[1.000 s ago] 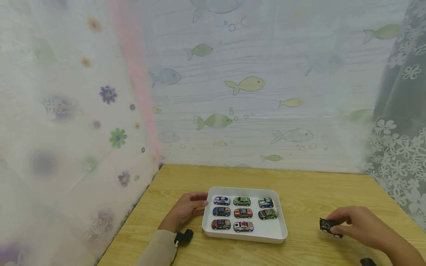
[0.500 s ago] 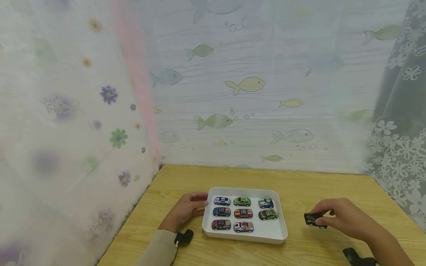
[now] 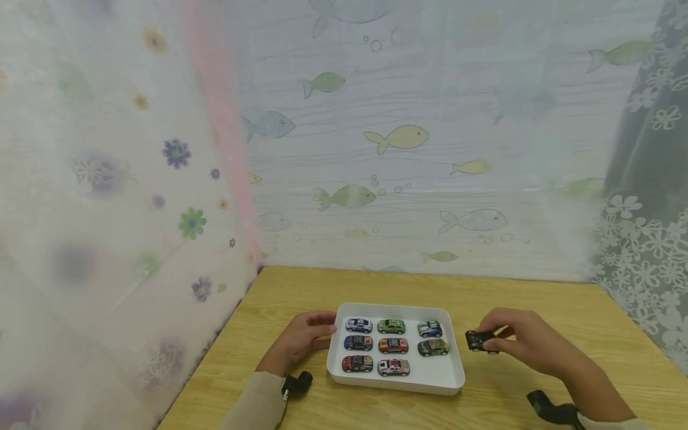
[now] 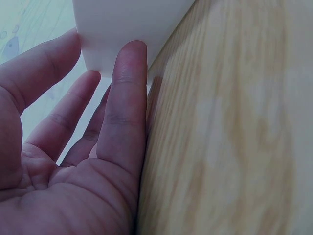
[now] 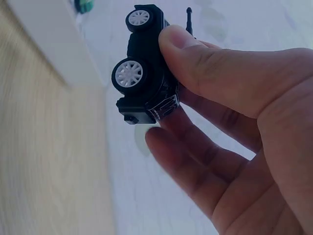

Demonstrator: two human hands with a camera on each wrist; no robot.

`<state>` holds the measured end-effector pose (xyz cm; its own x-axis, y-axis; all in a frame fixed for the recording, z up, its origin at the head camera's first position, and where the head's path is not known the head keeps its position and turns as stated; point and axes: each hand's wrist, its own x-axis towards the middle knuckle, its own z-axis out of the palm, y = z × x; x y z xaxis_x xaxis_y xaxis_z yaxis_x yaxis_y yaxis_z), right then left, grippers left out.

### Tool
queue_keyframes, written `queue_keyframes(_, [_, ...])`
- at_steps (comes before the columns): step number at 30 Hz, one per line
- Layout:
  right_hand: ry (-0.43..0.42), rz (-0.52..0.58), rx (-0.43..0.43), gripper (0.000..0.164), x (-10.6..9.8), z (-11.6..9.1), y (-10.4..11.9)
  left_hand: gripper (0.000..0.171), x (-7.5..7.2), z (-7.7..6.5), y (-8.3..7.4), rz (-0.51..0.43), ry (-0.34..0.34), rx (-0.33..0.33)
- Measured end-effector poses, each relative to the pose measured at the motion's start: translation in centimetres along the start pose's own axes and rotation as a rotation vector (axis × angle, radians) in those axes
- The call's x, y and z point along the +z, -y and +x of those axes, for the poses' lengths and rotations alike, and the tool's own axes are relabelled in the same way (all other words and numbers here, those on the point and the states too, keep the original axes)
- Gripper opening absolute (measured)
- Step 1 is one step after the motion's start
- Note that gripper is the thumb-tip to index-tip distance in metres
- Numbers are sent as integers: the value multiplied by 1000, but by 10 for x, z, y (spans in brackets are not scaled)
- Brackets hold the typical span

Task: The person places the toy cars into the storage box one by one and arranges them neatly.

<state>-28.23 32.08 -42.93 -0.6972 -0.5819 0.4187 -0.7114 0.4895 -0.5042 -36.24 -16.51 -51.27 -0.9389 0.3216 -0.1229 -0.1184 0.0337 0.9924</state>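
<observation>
A white tray (image 3: 398, 387) stands on the table with several small toy cars in it, among them a red and yellow car (image 3: 393, 345) and a white and red car (image 3: 393, 366). My left hand (image 3: 303, 335) rests against the tray's left side; in the left wrist view its fairly straight fingers (image 4: 129, 83) touch the outer wall. Just beyond the tray's right wall, my right hand (image 3: 529, 337) pinches a black toy car (image 3: 478, 341) between thumb and fingers. Close up, the black car (image 5: 151, 68) shows white-spoked wheels, held off the table.
The wooden table (image 3: 516, 292) extends around the tray. A fish-print curtain (image 3: 408, 179) hangs along the back, and a flowered one (image 3: 123, 239) runs down the left. Black wrist mounts (image 3: 553, 409) sit on both arms. Within the tray, bare floor (image 3: 435, 371) shows at the front right.
My right hand has carried the black toy car leftward and slightly farther back, close to the tray's right wall. The left hand, the tray and its cars have stayed put.
</observation>
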Motion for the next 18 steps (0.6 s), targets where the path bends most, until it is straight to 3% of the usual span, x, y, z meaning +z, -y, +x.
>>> queue_keyframes(18, [72, 80, -86, 21, 26, 35, 8, 49, 0, 0, 0, -2, 8, 0])
